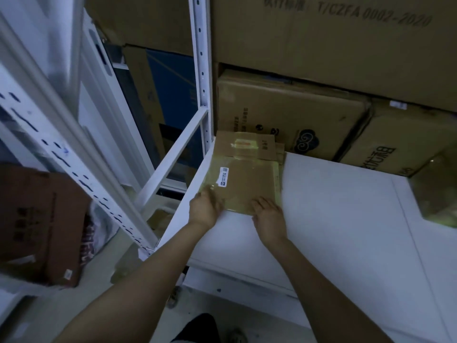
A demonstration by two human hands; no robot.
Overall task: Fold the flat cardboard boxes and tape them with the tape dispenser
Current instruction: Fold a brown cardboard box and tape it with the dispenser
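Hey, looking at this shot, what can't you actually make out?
All in the head view:
label on the flat cardboard pack: print too small to read.
left hand: fingers motion-blurred, grip unclear.
shiny wrapped bundle: cut off by the right edge.
tape dispenser: nowhere in frame.

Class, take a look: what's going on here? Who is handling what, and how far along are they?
A person stands at a white table with both hands on a flat pack of cardboard wrapped in clear film. The left hand touches its near left corner and the right hand rests on its near edge. The pack lies flat with a white sticker on top, and nothing is folded yet. No tape dispenser is in view. Large cartons are stacked behind.
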